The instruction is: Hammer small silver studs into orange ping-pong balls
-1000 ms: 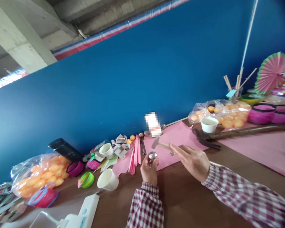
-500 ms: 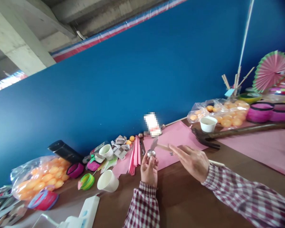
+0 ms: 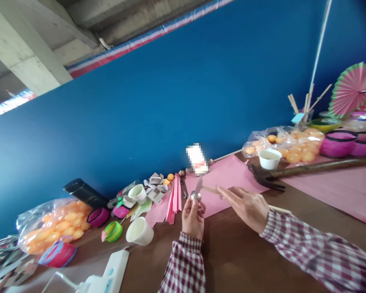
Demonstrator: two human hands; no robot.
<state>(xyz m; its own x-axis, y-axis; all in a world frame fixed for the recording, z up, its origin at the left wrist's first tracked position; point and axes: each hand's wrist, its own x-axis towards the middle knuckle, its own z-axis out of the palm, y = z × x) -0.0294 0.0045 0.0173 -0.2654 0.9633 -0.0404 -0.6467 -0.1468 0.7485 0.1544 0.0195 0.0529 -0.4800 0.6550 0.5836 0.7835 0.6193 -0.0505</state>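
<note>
While the left hand [image 3: 193, 219] pinches a silvery ball [image 3: 195, 196], the right hand [image 3: 249, 208] grips a wooden-handled tool [image 3: 211, 189] (partly blurred).

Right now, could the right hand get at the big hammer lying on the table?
Probably yes: the big hammer lies close to the right hand, and nothing appears to stand between them. But that hand holds a wooden-handled tool, which it would likely need to put down first.

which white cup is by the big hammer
The rightmost white cup, just behind the big hammer; the other two cups are left of the left hand.
</note>
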